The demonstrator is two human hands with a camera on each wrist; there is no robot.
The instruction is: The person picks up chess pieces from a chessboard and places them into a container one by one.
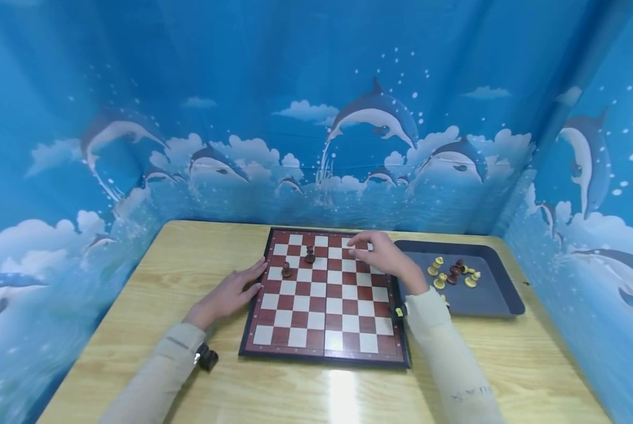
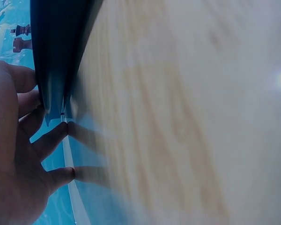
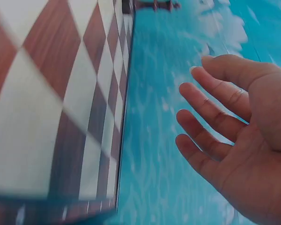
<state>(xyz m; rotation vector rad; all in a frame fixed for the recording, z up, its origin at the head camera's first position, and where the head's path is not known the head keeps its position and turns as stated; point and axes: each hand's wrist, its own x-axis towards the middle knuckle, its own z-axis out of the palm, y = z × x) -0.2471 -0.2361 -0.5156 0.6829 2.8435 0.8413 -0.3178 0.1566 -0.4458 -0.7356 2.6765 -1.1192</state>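
A red-and-white chessboard (image 1: 318, 294) lies flat with two dark chess pieces standing on its far left part. The nearer one is a rook (image 1: 287, 270); a taller dark piece (image 1: 310, 254) stands behind it and to its right. My left hand (image 1: 232, 294) rests along the board's left edge, thumb and fingertips right at the dark rim (image 2: 49, 61). Over the far right squares hovers my right hand (image 1: 382, 254), its fingers loosely bent with nothing between them. In the right wrist view its palm (image 3: 257, 154) shows bare, held above the board's surface.
A dark grey tray (image 1: 486, 303) stands at the right of the board. Several pale yellow pieces (image 1: 472, 279) and dark pieces (image 1: 453, 274) lie or stand in it. Behind the wooden table (image 1: 136, 282) hangs a blue dolphin-print curtain (image 1: 274, 76).
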